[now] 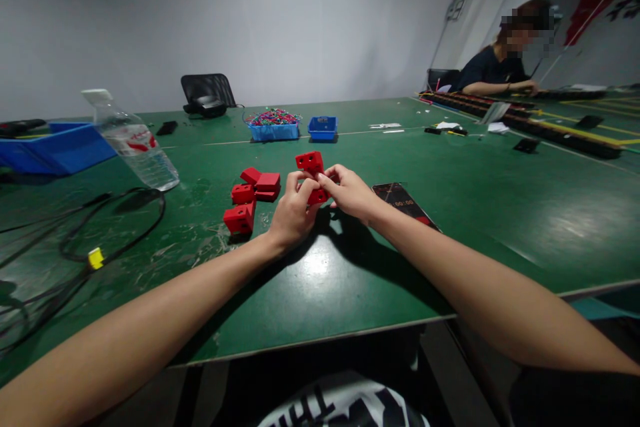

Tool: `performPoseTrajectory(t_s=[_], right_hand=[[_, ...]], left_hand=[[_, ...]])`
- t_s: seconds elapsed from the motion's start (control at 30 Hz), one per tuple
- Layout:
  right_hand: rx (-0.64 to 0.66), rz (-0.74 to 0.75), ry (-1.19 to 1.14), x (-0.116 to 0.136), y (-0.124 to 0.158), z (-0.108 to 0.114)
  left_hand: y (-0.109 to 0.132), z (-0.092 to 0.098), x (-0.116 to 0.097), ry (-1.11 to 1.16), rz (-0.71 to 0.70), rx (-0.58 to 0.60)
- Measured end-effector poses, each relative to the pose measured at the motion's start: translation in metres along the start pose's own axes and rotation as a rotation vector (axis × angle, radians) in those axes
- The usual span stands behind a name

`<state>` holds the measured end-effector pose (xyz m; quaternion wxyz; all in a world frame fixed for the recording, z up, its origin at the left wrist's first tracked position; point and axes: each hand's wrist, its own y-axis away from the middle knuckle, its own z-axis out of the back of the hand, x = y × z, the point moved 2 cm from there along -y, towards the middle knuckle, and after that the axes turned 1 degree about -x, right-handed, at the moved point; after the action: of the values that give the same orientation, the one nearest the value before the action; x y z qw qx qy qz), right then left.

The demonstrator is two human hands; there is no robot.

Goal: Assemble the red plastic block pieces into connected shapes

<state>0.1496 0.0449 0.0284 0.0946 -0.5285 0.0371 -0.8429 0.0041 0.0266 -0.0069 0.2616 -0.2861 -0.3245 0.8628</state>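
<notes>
Over the smooth green table (pixel 500 213), in from its front edge: red, boxy, plastic-looking block (pixel 311 161) with dark round holes, pinched by both left hand (pixel 294 212) and right hand (pixel 351 193). Probably light, stiff, a bit slippery; best held by its flat sides.

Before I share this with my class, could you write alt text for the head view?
A person's left hand and right hand hold red block parts over a green table. Loose red blocks lie to the left, a phone right.
</notes>
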Motion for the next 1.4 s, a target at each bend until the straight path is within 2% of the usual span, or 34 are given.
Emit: performPoseTrajectory(t_s=[0.2,0.27,0.37,0.43,0.5,0.57,0.63,0.9,1.1,1.4], right_hand=[[-0.021,-0.237,-0.429,0.004,0.001,-0.001],[-0.047,-0.299,-0.527,0.006,0.003,-0.003],[-0.063,-0.349,-0.616,0.007,0.005,-0.007],[-0.055,-0.366,-0.628,0.006,0.007,-0.010],[-0.045,-0.373,-0.618,0.004,0.008,-0.013],[-0.038,-0.377,-0.603,0.001,0.008,-0.015],[-0.039,-0.376,-0.601,-0.002,0.007,-0.016],[0.003,-0.353,-0.641,-0.004,0.007,-0.017],[0.037,-0.329,-0.634,-0.007,0.008,-0.019],[-0.038,-0.307,-0.640,-0.016,0.008,-0.029]], left_hand=[[-0.002,0.003,-0.007,0.108,-0.106,-0.023],[-0.003,0.003,-0.006,0.193,-0.018,-0.078],[-0.006,0.001,0.004,0.376,0.249,-0.150],[-0.008,-0.002,0.011,0.422,0.387,-0.114],[-0.010,-0.006,0.015,0.424,0.441,0.037],[-0.011,-0.009,0.017,0.416,0.426,0.193],[-0.011,-0.010,0.018,0.414,0.395,0.256],[-0.011,-0.010,0.019,0.535,0.421,0.235],[-0.010,-0.008,0.017,0.488,0.385,0.243],[-0.010,-0.007,0.012,0.513,0.358,0.218]])
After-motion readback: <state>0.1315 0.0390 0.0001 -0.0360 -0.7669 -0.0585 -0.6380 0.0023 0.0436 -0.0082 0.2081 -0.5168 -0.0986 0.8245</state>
